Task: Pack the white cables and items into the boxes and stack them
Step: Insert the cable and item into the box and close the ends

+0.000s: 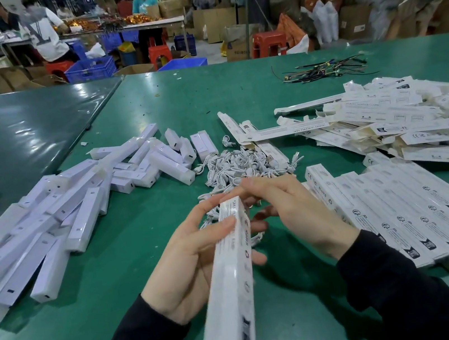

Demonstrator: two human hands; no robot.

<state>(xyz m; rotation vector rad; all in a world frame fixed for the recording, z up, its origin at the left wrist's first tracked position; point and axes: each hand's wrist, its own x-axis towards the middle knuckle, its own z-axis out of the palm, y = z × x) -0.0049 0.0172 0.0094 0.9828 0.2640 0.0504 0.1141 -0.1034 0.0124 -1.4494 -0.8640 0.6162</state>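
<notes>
Left hand (190, 260) is gripping a long white box (229, 283) along its side, thumb lying on the top face, fingers curling under; the box is running from the lower frame edge up and away, its far end sitting at centre over the green table (236, 103). Right hand (288, 209) is reaching across to that far end, fingers extended and only slightly bent, fingertips (245, 185) meeting the box end; whether they are pinching a flap or merely touching it cannot be told, as motion blur is softening this area. Dark sleeves are covering both forearms. Just beyond the hands, a heap of coiled white cables (243, 164) is lying on the table. To the left, a loose pile of plain white items (75, 199) in clear wrap is spreading toward the table edge. To the right, closed printed boxes are lying side by side in a packed row (400, 212), touching one another. Behind that row, flat unfolded box blanks (403, 115) are sitting in a jumbled heap. Farther back, a bundle of dark wires (325, 68) is resting well apart from the rest.
</notes>
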